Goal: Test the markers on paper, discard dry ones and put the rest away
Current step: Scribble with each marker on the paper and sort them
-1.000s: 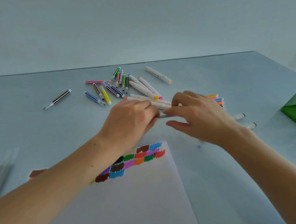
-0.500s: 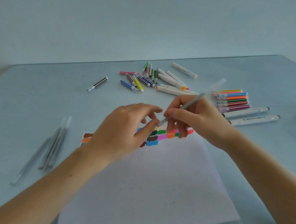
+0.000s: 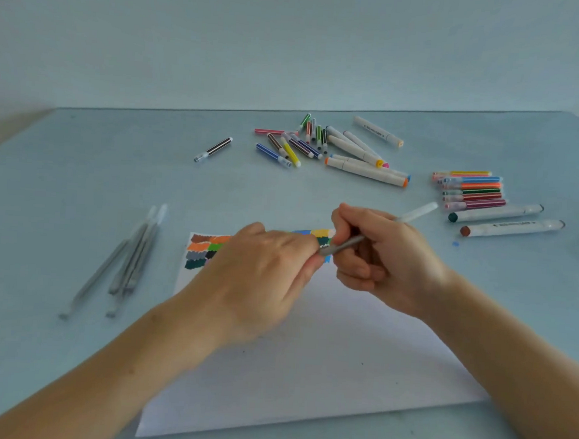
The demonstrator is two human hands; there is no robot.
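My right hand [image 3: 384,259] curls round a slim grey marker with a frosted cap [image 3: 379,230], just above the top edge of the white paper sheet with colour swatches [image 3: 323,357], while my left hand [image 3: 261,268] pinches the marker's near end. If that end is a cap and I tug crookedly, I judge it could pop off and streak ink. The untested felt pens [image 3: 296,141] lie well beyond the sheet.

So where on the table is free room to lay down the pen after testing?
Bare patches: between the grey pens and the striped black marker, and the blue table right of the white paper. Crowded: the loose marker pile and the sorted marker row.
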